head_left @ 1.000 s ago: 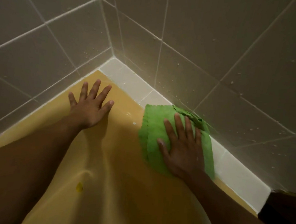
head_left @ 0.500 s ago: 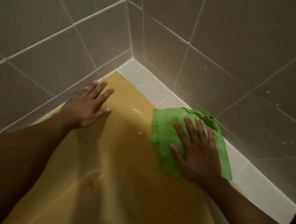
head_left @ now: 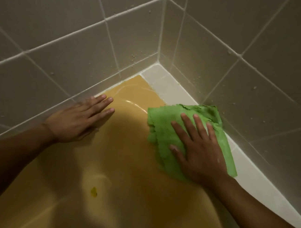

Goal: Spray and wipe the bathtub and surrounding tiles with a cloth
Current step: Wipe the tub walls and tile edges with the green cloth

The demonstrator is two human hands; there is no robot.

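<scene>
A yellow bathtub (head_left: 126, 147) fills the lower part of the view, its corner meeting grey wall tiles (head_left: 80, 37). My right hand (head_left: 199, 149) lies flat with straight, spread fingers on a green cloth (head_left: 164, 129), pressing it onto the tub's upper slope beside the white ledge (head_left: 171, 90). The cloth's far edge reaches the right wall. My left hand (head_left: 78, 117) rests flat on the tub's rim along the left wall, fingers straight and together, holding nothing.
Droplets speckle the grey tiles on both walls near the corner (head_left: 158, 61). A small dark yellow mark (head_left: 94, 191) sits low on the tub's inner surface. The white ledge runs on to the lower right.
The view has swung left, so the corner now sits further right. My left hand has slid toward the left wall with fingers closed together. The cloth stays under my right hand.
</scene>
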